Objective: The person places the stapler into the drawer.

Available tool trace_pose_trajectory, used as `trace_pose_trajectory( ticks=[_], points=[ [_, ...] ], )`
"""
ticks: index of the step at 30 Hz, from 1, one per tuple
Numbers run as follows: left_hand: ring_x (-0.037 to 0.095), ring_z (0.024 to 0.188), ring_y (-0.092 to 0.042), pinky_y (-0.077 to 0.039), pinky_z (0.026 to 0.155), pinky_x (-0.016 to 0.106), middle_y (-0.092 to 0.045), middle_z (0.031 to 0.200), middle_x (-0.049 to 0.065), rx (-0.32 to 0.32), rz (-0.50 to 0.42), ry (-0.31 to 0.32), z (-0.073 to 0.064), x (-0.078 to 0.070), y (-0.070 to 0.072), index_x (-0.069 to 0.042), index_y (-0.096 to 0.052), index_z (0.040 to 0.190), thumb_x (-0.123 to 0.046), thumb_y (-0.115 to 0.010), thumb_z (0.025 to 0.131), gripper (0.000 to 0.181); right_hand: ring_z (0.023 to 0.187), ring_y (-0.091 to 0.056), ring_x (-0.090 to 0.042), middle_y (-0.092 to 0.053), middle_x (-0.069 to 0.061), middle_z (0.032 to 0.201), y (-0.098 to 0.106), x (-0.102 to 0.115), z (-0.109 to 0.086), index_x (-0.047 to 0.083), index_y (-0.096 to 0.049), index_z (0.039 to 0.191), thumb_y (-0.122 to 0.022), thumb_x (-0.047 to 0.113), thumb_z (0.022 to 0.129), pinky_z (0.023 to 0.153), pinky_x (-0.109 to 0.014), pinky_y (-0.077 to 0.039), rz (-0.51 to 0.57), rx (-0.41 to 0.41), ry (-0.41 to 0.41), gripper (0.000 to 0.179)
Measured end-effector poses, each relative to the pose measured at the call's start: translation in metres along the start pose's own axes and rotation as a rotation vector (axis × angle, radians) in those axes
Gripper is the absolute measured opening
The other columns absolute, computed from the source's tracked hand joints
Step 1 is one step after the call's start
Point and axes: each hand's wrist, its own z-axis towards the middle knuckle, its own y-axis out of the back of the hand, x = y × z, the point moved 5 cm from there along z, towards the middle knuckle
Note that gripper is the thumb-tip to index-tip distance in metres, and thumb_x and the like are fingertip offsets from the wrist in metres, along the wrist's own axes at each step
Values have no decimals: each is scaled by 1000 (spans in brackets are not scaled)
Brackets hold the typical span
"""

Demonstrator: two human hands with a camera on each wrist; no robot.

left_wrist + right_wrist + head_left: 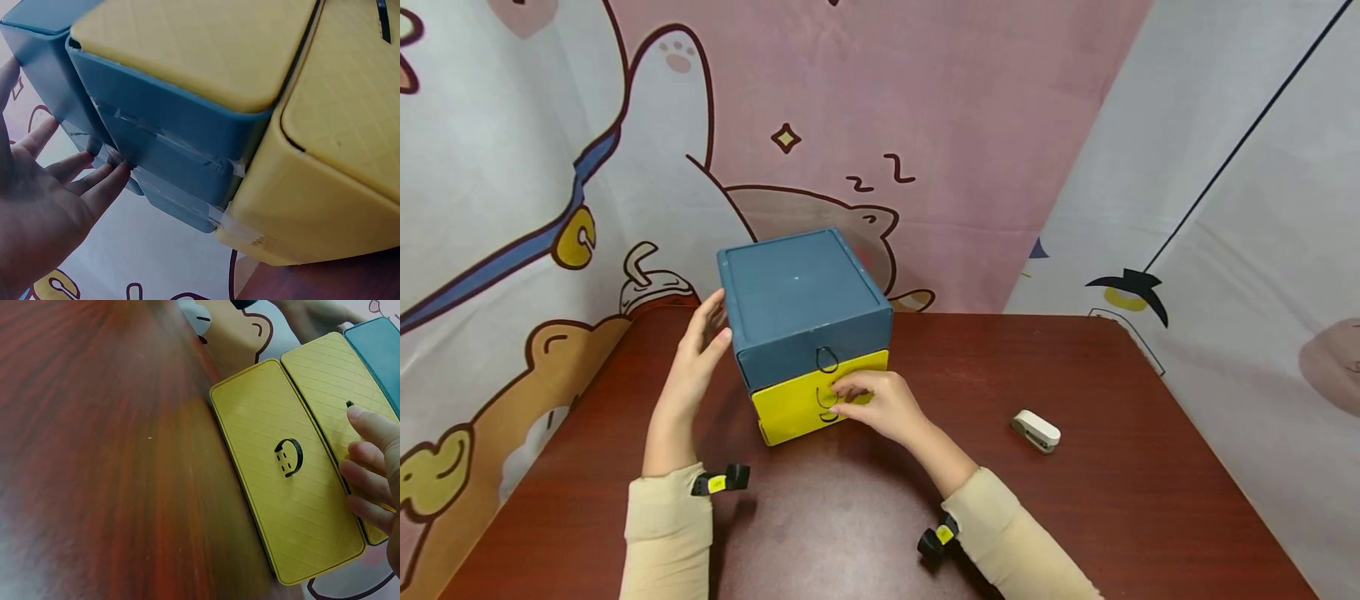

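A small drawer cabinet stands on the table, with a blue top (797, 287) and three stacked drawers. In the right wrist view the bottom drawer (250, 425) and the middle drawer (312, 369) have yellow fronts, and the top drawer (381, 350) is blue. My left hand (688, 371) rests its spread, fairly straight fingers against the cabinet's blue left side (169, 140), which carries strips of clear tape. My right hand (883, 404) pinches the black loop handle (825, 398) of the middle drawer between thumb and fingers. Those fingers hide most of that handle in the right wrist view.
On the brown table (970, 367), right of the cabinet, lies a small white stapler (1036, 431). A cartoon-printed cloth (962, 150) hangs behind the table and along its sides. The bottom drawer has its own black loop handle (300, 459).
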Motion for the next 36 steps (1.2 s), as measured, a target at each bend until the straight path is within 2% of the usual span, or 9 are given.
trace_pose_trajectory(
  ticks=[8, 15, 21, 25, 32, 36],
  points=[
    [32, 139, -23, -21, 109, 47, -25, 153, 14, 0, 3, 4, 0, 1, 0, -13, -22, 153, -13, -46, 101, 58, 78, -63, -6, -70, 6, 91, -1, -2, 1, 13, -75, 98, -82, 21, 76, 70, -34, -53, -3, -9, -6, 24],
    [33, 139, -23, -20, 109, 50, -25, 153, 14, 4, 4, 3, 0, 1, -1, -13, -21, 153, -13, -46, 101, 58, 87, -64, -8, -69, 5, 96, 2, -4, -13, 13, -72, 107, -82, 18, 76, 74, -29, -52, -9, -15, -50, 33],
    [33, 139, -22, -19, 109, 51, -24, 154, 14, 4, 4, 2, 0, 0, 0, -13, -21, 154, -13, -46, 101, 58, 83, -64, -14, -68, 4, 89, 0, -14, -24, 12, -72, 97, -82, 15, 76, 67, -36, -54, 20, -31, -93, 24],
    [32, 139, -22, -19, 110, 51, -24, 154, 13, 2, 7, 5, -1, 0, 1, -13, -21, 154, -13, -46, 101, 59, 83, -65, -16, -69, 5, 90, -8, -21, -28, 14, -74, 99, -81, 18, 77, 69, -36, -54, 6, 17, -129, 23],
    [31, 139, -22, -20, 109, 50, -24, 154, 13, 1, 6, 3, -1, 1, 1, -14, -21, 154, -13, -46, 101, 58, 84, -62, -6, -69, 8, 92, -25, -28, -27, 19, -75, 107, -78, 26, 81, 71, -23, -50, -67, 146, -209, 27],
    [31, 139, -22, -19, 110, 50, -24, 154, 13, 4, 7, 1, 0, 1, 1, -13, -21, 154, -13, -46, 101, 59, 83, -62, -4, -69, 12, 92, -31, -32, -26, 21, -75, 106, -76, 28, 82, 70, -22, -49, -88, 173, -256, 25]
  ],
)
